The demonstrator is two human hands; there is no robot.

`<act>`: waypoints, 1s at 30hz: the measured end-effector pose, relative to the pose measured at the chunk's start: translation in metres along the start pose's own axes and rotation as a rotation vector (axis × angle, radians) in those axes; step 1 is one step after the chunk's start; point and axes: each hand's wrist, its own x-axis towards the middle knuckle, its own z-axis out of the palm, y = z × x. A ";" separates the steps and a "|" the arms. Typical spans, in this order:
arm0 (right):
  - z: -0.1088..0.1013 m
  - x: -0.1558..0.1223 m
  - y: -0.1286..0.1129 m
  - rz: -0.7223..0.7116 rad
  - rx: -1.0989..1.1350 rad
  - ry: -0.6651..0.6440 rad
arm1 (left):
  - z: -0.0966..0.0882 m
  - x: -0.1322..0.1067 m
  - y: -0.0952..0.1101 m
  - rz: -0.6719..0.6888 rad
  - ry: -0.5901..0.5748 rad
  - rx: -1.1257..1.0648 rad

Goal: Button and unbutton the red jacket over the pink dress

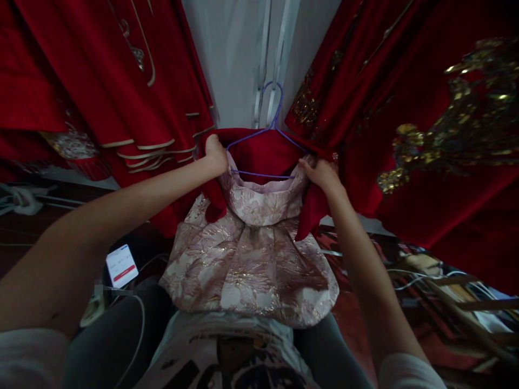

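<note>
Left hand (pixel 214 153) and right hand (pixel 322 174) each gripped the pink dress (pixel 251 259) shoulders on the purple hanger (pixel 263 146), red garments (pixel 133 81) hanging beside.

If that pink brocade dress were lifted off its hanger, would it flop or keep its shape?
Probably fairly stiff: the dress flares in firm pleats. Its red velvet sleeves hang limp, so they would likely flop.

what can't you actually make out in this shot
All in the head view:
hanger ends: covered by the red garment.
what the hanger's hook hangs on: unclear against the pale wall.
right hand fingertips: buried in fabric folds, grip unclear.
phone screen text: too small.
</note>
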 end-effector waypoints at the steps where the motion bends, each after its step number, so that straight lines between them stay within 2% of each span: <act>1: -0.006 0.003 0.006 -0.032 -0.035 -0.020 | -0.003 -0.003 0.001 -0.052 -0.032 0.089; 3: -0.020 0.008 0.018 -0.107 -0.054 -0.109 | -0.011 -0.007 0.002 -0.123 -0.132 0.275; 6: -0.042 0.013 0.033 -0.221 0.024 -0.316 | -0.026 -0.005 -0.007 -0.102 -0.299 0.338; 10: -0.057 0.023 0.046 -0.322 0.061 -0.519 | -0.046 -0.002 -0.028 0.023 -0.501 0.122; 12: -0.057 0.028 0.050 -0.292 -0.023 -0.581 | -0.052 -0.006 -0.036 0.063 -0.551 -0.068; 14: -0.053 0.031 0.055 -0.242 -0.072 -0.590 | -0.055 -0.014 -0.041 0.076 -0.565 -0.234; 17: -0.041 0.029 0.062 -0.271 0.038 -0.486 | -0.052 -0.025 -0.046 0.071 -0.499 -0.375; 20: -0.023 0.020 0.064 -0.339 0.269 -0.198 | -0.041 -0.031 -0.048 0.081 -0.373 -0.445; 22: -0.012 0.015 0.062 -0.394 0.407 -0.051 | -0.032 -0.032 -0.049 0.130 -0.292 -0.464; 25: -0.001 0.011 0.055 -0.448 0.530 0.006 | -0.021 -0.034 -0.048 0.164 -0.154 -0.449; 30: -0.003 0.010 0.049 -0.279 0.551 0.071 | -0.016 -0.042 -0.046 0.049 0.001 -0.429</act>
